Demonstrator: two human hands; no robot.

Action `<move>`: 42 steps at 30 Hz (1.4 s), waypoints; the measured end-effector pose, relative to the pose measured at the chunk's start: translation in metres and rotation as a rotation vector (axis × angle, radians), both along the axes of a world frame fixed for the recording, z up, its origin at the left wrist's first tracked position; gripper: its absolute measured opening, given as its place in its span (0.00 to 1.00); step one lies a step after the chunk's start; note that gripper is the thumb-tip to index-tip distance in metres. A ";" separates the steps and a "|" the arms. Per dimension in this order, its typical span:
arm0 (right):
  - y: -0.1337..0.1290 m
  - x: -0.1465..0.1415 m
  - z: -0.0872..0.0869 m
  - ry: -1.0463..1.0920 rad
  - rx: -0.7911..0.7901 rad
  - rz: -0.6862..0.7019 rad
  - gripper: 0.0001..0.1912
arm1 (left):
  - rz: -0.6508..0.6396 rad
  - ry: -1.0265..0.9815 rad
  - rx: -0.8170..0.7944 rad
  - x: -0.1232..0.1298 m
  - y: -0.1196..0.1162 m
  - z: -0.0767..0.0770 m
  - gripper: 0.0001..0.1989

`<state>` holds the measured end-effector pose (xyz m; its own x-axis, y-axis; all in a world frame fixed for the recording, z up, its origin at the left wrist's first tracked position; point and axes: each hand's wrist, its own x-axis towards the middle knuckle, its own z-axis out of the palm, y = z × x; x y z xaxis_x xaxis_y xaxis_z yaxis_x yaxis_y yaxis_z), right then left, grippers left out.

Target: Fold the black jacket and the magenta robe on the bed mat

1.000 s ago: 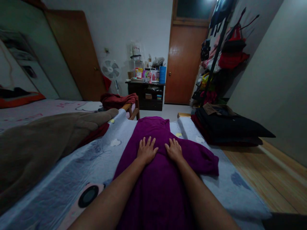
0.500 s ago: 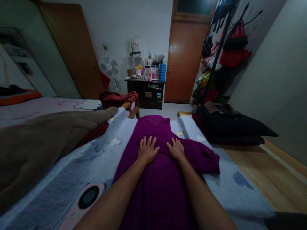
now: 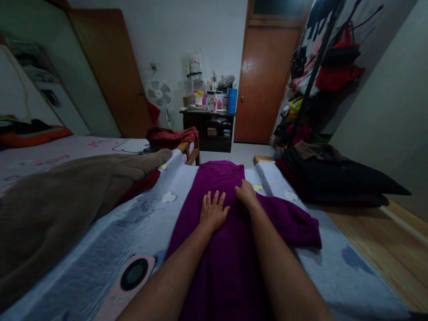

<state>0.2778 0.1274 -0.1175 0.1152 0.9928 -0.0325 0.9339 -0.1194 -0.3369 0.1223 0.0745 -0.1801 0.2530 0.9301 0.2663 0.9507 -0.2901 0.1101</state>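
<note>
A purple long-sleeved garment lies spread lengthwise on the bed, with one sleeve stretched out to the right. My left hand rests flat on its upper middle, fingers spread. At the shoulder, close to where that sleeve begins, my right hand has its fingers curled into the cloth; the fingertips are partly hidden. Left of my left forearm, a pink phone-like object with a round dark disc lies on the sheet.
The bed has a pale blue patterned sheet. A brown plush blanket lies on the left. Dark folded clothes are stacked on the wooden board at right. Beyond are a dark cabinet, a fan and a door.
My right hand has gone from lying flat with spread fingers to curling into the garment, slightly farther up at the shoulder. My left hand stays flat. The view has shifted slightly left.
</note>
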 end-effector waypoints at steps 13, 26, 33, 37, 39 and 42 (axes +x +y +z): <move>-0.001 -0.048 -0.055 0.235 0.348 -0.123 0.27 | 0.001 -0.040 -0.021 -0.002 0.001 0.013 0.27; -0.005 -0.054 -0.050 0.159 0.318 -0.144 0.27 | -0.292 -0.020 -0.336 -0.024 0.138 0.035 0.26; -0.005 -0.057 -0.052 0.130 0.320 -0.130 0.27 | -0.287 0.036 -0.417 -0.019 0.172 0.016 0.34; -0.006 -0.058 -0.051 0.109 0.317 -0.124 0.27 | -0.268 0.106 -0.346 -0.027 0.188 0.009 0.36; -0.006 -0.059 -0.051 0.096 0.311 -0.124 0.27 | -0.236 0.124 -0.297 -0.034 0.194 0.007 0.37; -0.006 -0.060 -0.050 0.079 0.306 -0.126 0.27 | -0.121 0.110 -0.116 -0.045 0.201 0.005 0.35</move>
<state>0.2182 0.1209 -0.1675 0.2461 0.9362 0.2511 0.8881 -0.1140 -0.4454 0.0773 0.2750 -0.1749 0.3868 0.9138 0.1240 0.9176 -0.3947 0.0471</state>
